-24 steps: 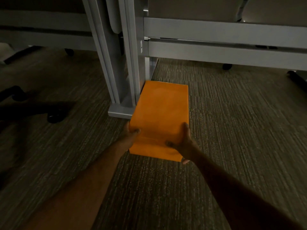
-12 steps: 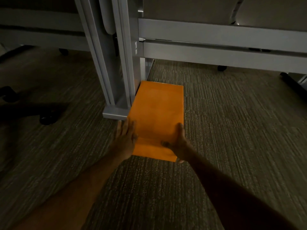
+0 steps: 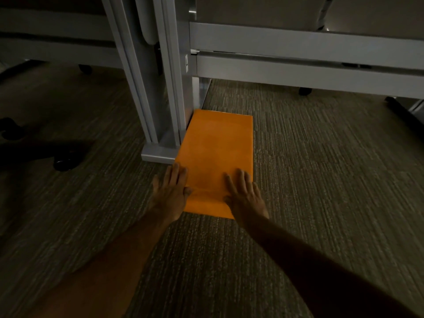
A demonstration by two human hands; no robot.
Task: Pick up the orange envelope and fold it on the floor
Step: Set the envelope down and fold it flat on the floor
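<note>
Flat orange paper envelope on grey carpet floor, both palms pinning near end: left hand, right hand. Grip splayed, grasping nothing, steadying for fold.

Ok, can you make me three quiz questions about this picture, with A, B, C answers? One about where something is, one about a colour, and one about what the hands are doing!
1. Where does the envelope lie?
A. on a desk
B. on the carpet, beside the grey metal post foot
C. on a chair

2. What colour is the envelope?
A. blue
B. white
C. orange

3. What are the left hand and the right hand doing?
A. pressing flat, fingers spread, on the envelope's near end
B. holding the envelope high in the air
C. resting in pockets

Answers: 1 B, the envelope lies flat on the carpet with its left edge by the post foot. 2 C, it is bright orange. 3 A, both open palms rest on its near end.
</note>
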